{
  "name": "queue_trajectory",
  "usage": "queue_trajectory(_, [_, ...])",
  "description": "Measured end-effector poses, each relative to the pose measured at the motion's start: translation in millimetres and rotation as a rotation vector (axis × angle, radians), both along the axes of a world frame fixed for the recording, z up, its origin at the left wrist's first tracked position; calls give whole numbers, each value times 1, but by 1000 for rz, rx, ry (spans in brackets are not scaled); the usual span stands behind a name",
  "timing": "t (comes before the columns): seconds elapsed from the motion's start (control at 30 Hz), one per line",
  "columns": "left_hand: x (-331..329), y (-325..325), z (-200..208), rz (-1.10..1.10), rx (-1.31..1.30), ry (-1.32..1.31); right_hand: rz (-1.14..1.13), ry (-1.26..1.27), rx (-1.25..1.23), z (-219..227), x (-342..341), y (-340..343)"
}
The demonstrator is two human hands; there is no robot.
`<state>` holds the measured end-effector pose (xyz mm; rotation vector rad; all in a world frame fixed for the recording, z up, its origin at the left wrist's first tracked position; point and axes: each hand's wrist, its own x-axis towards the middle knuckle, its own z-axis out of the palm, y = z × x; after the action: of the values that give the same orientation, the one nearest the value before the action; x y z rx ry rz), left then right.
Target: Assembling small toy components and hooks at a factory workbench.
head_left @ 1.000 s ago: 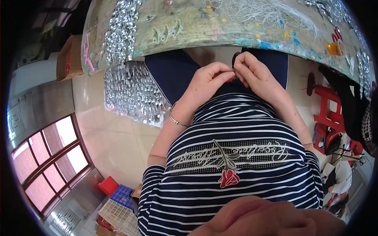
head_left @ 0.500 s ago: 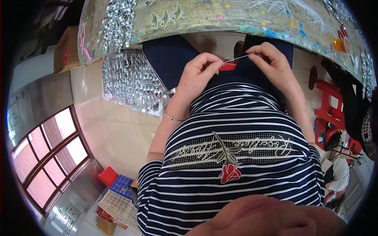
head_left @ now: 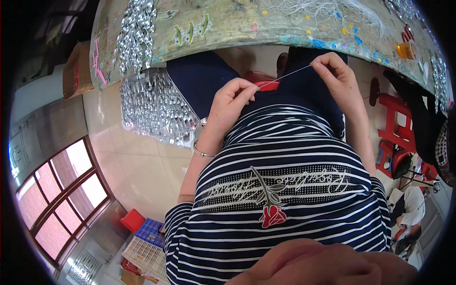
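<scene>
Desk (head_left: 228, 29), worn, grey-green: silver twisted strips (head_left: 135, 40) at left, loose white strands (head_left: 339, 10) toward the right. Thread (head_left: 287, 76), one, pale, drawn straight above dark trousers (head_left: 308, 92). Left hand (head_left: 230, 100): thumb and fingertips pinched on it. Right hand (head_left: 338, 80): likewise pinched, nearer the desk.

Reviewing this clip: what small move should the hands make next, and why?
Probably ease the right hand back toward the left hand, both pinches closed. The thin thread runs straight between the two hands' fingertips and looks taut, so pulling farther might only strain it or slip it from a pinch.
</scene>
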<state>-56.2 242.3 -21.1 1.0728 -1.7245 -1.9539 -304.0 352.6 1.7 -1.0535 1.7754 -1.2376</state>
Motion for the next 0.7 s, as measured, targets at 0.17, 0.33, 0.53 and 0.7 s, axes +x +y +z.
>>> queue_trajectory(0.17, [-4, 0, 2, -1, 40, 34, -2, -100, 18, 15, 10, -6])
queue_trajectory(0.33, [-16, -10, 22, 14, -49, 69, 131, -58, -93, 27, 26, -13])
queue_trajectory(0.53, [-39, -9, 39, -32, -101, 158, 239, 124, -140, 32, 39, -27])
queue_trajectory(0.7, [-40, -3, 37, -41, 33, 144, 227, 178, -147, 29, 42, -27])
